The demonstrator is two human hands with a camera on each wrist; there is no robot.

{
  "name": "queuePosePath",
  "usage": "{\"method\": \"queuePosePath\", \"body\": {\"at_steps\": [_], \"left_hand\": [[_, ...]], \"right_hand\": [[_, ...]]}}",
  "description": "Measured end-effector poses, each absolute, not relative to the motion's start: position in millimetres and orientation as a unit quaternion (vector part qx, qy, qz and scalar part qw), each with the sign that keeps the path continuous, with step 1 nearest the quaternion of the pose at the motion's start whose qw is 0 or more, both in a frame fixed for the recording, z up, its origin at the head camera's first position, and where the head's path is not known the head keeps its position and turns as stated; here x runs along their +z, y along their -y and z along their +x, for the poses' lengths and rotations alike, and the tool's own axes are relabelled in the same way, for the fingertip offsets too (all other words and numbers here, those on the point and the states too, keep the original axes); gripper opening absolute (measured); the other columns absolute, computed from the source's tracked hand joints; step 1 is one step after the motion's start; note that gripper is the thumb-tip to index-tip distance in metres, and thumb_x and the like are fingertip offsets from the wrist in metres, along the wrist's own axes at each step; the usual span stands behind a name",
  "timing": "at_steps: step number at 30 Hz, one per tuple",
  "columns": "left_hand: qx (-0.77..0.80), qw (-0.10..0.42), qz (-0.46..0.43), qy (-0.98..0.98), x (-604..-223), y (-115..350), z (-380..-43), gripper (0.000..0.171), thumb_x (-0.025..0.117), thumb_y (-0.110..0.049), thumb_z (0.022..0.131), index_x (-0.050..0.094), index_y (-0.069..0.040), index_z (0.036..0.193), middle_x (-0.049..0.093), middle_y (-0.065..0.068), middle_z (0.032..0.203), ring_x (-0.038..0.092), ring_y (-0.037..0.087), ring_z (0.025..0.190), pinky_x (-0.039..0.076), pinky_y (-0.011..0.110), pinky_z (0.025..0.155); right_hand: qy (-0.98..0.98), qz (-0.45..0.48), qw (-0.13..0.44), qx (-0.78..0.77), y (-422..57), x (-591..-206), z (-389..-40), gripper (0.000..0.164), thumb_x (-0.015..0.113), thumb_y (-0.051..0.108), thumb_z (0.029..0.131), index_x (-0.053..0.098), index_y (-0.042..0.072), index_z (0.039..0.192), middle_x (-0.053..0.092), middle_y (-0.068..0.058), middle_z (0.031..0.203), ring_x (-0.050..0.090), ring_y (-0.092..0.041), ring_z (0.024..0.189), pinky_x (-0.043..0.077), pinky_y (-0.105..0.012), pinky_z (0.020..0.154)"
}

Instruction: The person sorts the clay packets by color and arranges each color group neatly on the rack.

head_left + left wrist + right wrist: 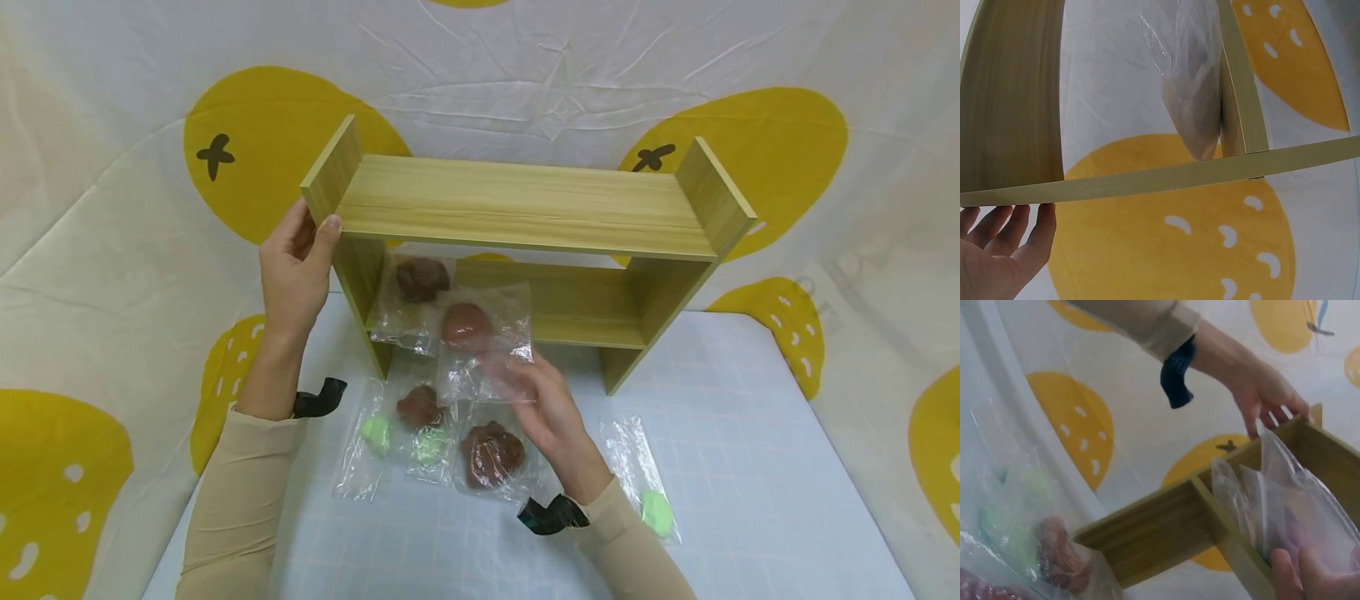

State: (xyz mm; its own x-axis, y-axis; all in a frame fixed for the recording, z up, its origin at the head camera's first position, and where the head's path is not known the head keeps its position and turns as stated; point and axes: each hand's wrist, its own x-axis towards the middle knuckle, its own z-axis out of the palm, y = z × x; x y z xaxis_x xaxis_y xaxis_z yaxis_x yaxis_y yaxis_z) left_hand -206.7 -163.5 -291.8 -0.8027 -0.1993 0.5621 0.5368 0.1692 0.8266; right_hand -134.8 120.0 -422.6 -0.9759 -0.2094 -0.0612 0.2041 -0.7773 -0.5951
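My left hand [294, 271] grips the upper left side panel of a small wooden shelf unit [540, 200], thumb at the front edge. In the left wrist view, the fingers of this hand [1013, 250] bend against the panel. My right hand [551, 408] pinches the lower right part of a clear plastic bag [467, 327] with a round, reddish-brown piece inside. This bag is in front of the middle board. Behind it, to the left, another clear bag [422, 279] with a dark brown lump is inside the middle compartment.
Below the unit, bagged brown pieces [492, 454] and pale green pieces [377, 435] lie close together on the light blue tablecloth [750, 450]. Another bagged green piece [657, 512] lies to the right. A patterned cloth [525, 75] hangs behind the shelf unit.
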Motion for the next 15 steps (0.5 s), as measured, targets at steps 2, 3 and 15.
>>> {"method": "queuePosePath", "body": {"at_steps": [2,3,15], "left_hand": [[-0.634,0.290,-0.122,0.707,-297.5,167.2,-212.5,0.041,0.062,-0.013,0.100,0.059,-0.013,0.141,0.063,0.010,0.133,0.060,0.022,0.119,0.047,0.035,0.102],[-0.634,0.290,-0.124,0.706,-300.1,168.8,-215.0,0.041,0.062,-0.014,0.100,0.059,-0.014,0.141,0.063,0.009,0.133,0.060,0.021,0.119,0.047,0.035,0.102],[-0.632,0.292,-0.136,0.705,-305.1,172.3,-219.3,0.040,0.064,-0.018,0.099,0.061,-0.018,0.140,0.063,0.006,0.133,0.060,0.022,0.120,0.048,0.036,0.101]], "right_hand": [[-0.313,0.008,0.112,-0.943,-120.3,-423.7,-131.0,0.027,0.041,-0.012,0.100,0.058,-0.011,0.120,0.061,-0.024,0.126,0.059,-0.034,0.121,0.039,-0.041,0.110],[-0.317,0.015,0.117,-0.941,-120.7,-424.0,-128.8,0.024,0.041,-0.011,0.099,0.060,-0.010,0.114,0.061,-0.023,0.125,0.059,-0.032,0.120,0.040,-0.040,0.109],[-0.322,-0.038,0.251,-0.912,-130.0,-427.1,-114.8,0.070,0.042,-0.007,0.101,0.022,0.024,0.161,0.020,-0.013,0.162,0.031,-0.041,0.142,0.039,-0.053,0.107]]}}
